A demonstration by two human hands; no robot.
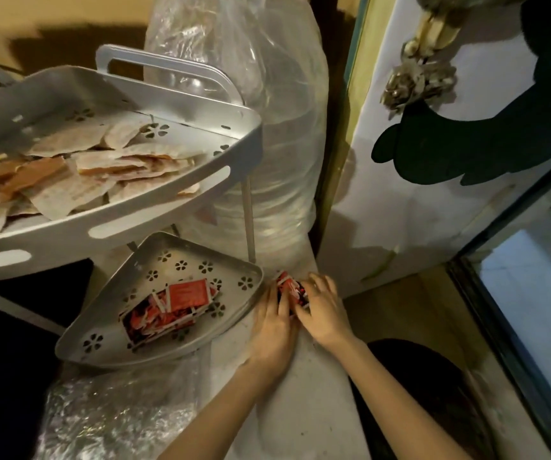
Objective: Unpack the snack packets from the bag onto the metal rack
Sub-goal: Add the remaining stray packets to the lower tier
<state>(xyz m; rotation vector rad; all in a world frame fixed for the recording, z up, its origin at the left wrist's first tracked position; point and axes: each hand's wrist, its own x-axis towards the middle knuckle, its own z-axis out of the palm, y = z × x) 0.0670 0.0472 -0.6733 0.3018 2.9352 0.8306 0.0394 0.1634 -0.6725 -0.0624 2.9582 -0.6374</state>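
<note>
A grey metal corner rack has two tiers in view. Its upper tier (154,207) holds several pale and tan flat packets (68,180). The lower tier (241,313) holds a pile of red and black snack packets (168,310). Just right of the lower tier, my left hand (272,330) and my right hand (320,310) press together around a small bunch of red packets (292,288) on the pale counter. A crumpled clear plastic bag (108,413) lies in front of the rack.
A tall clear plastic bag of stacked white items (267,161) stands behind the rack against the wall. A white cabinet side (417,210) with dark cut-out shapes rises at right. A dark round opening (417,393) sits below my right forearm.
</note>
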